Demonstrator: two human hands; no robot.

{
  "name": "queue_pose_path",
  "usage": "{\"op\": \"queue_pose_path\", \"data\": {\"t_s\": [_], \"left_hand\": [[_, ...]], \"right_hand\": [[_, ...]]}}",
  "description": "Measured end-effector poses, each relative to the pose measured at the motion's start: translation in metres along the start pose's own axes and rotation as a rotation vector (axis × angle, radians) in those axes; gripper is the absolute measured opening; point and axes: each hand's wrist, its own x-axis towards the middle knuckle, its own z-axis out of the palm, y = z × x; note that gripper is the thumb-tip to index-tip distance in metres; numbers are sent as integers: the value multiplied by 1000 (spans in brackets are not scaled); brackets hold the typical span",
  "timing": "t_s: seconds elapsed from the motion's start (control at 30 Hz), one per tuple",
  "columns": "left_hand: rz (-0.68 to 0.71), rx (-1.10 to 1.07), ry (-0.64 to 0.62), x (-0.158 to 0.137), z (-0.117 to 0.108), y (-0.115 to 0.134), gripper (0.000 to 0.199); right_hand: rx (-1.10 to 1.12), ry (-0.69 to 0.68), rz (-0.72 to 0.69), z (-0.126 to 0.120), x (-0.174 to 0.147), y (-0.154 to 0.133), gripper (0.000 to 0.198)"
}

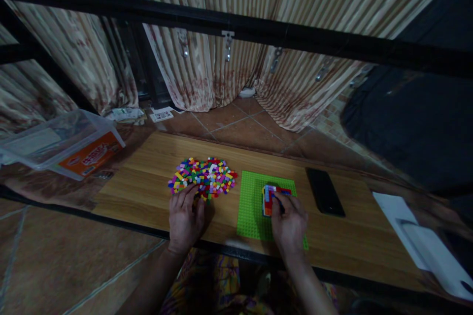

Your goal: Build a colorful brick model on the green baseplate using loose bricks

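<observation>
Currently: wooden table [136, 189] | green board [251, 206] flat on it | brick pile [210, 174], left of board | my left hand [185, 214] at pile's near edge, pinch unclear | my right hand [290, 224] touching block build [268, 197] over board, clamped or not: cannot tell

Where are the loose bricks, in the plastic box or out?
Out: the loose bricks lie clustered on the wooden tabletop, the left hand at their near edge.

2 bare hands [186, 211] [290, 221], curled, well apart
</observation>
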Motion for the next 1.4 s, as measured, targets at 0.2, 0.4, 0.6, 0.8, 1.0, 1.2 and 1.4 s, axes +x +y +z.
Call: {"op": "queue_pose_path", "data": {"t_s": [0.2, 0.4, 0.6, 0.8, 1.0, 1.2, 1.4], "left_hand": [[-2, 7, -1, 0, -1, 1, 28], [4, 19, -5, -1, 0, 0, 27], [3, 8, -8, -1, 0, 0, 28], [-2, -1, -4, 0, 0, 1, 28], [-3, 1, -7, 0, -1, 2, 28], [-3, 22, -7, -1, -1, 2, 28], [-7, 5, -10, -1, -1, 1, 27]], "right_hand": [[76, -26, 16, -1, 3, 1, 33], [71, -83, 108, -5, 8, -1, 36], [171, -115, 240, -6, 15, -1, 34], [121, -106, 280, -9, 18, -7, 31], [156, -123, 324, -7, 21, -6, 30], [190, -151, 282, -6, 21, -1, 32], [217, -216, 99, -12, 17, 8, 33]]}}
